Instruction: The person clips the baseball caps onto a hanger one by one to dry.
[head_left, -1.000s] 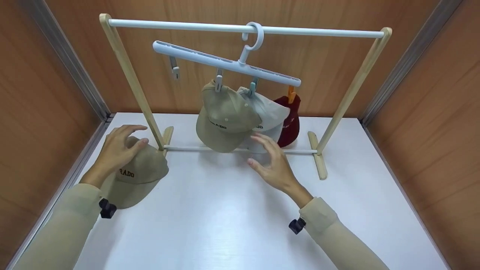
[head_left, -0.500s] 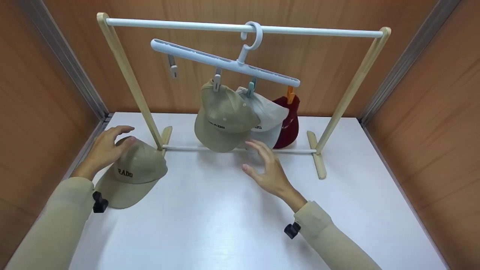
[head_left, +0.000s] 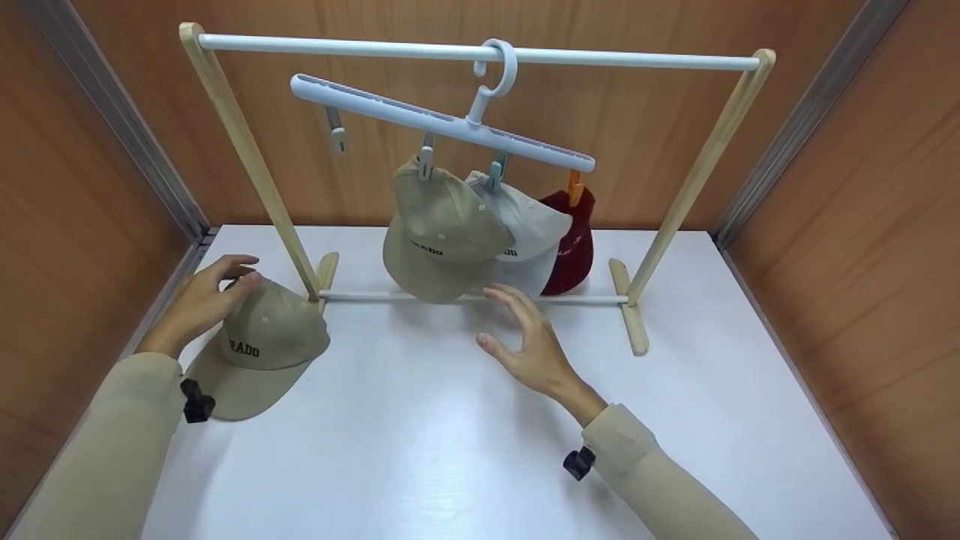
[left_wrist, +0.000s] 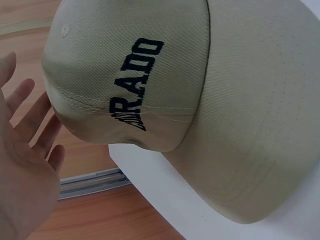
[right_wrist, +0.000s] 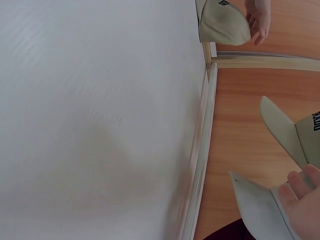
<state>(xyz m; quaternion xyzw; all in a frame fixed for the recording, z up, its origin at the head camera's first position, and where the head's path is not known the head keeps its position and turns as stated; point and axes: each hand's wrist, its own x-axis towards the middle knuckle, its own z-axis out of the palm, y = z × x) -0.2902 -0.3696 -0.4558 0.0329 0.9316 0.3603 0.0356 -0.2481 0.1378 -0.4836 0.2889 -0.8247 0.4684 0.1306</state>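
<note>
A khaki baseball cap (head_left: 274, 326) with dark "RADO" lettering (left_wrist: 136, 80) sits on the white table at the left, brim facing the front. Over its crown's left side reaches my left hand (head_left: 196, 300), fingers spread and not wrapped round it; whether a fingertip touches is unclear. My right hand (head_left: 529, 349) hovers in front of the hanging caps, thumb and fingers apart, holding nothing. From a pale blue hanger (head_left: 442, 124) hang a khaki cap (head_left: 446, 232), a white cap (head_left: 532, 225) and a dark red cap (head_left: 574, 251), each by a clip.
The hanger hooks over the white rail (head_left: 337, 48) of a wooden-legged rack and tilts down to the right. A grey clip (head_left: 338, 139) at its left end holds nothing. Wood-look panels (head_left: 847, 225) enclose the white table (head_left: 420, 450) at the back and sides.
My left hand has moved left and slightly down beside the cap on the table. My right hand has drifted a little left and down. The caps stay where they were.
</note>
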